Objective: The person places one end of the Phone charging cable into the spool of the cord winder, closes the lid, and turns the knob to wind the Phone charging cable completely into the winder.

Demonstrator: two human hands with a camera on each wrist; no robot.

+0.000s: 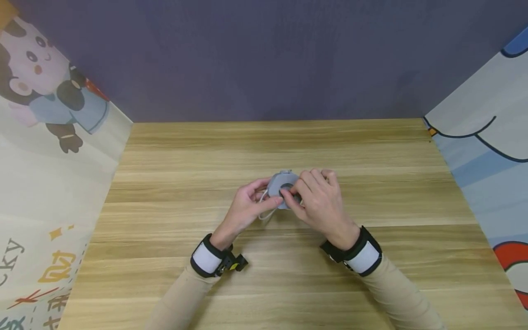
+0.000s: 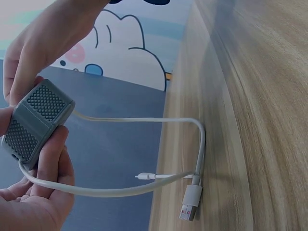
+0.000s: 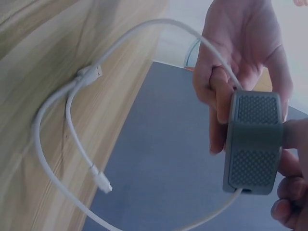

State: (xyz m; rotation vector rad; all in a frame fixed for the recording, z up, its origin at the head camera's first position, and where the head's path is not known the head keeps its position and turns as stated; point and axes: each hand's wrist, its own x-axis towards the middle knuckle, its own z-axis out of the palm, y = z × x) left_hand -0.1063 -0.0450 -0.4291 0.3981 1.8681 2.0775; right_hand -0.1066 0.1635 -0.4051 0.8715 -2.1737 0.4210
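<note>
A grey cable winder with a dark round centre is held up over the table between both hands. Its textured edge shows in the left wrist view. My left hand grips the winder's left side, thumb on the face. Thumb and fingers of my right hand pinch it at the dark centre and right side. A white cable comes out of both ends of the winder and hangs in a loop beneath. On it are a USB plug and a smaller white plug.
The wooden table lies under both hands. A dark blue-grey panel rises behind its far edge, with cartoon-printed walls on the left and right. Black and white straps with small cameras are on both wrists.
</note>
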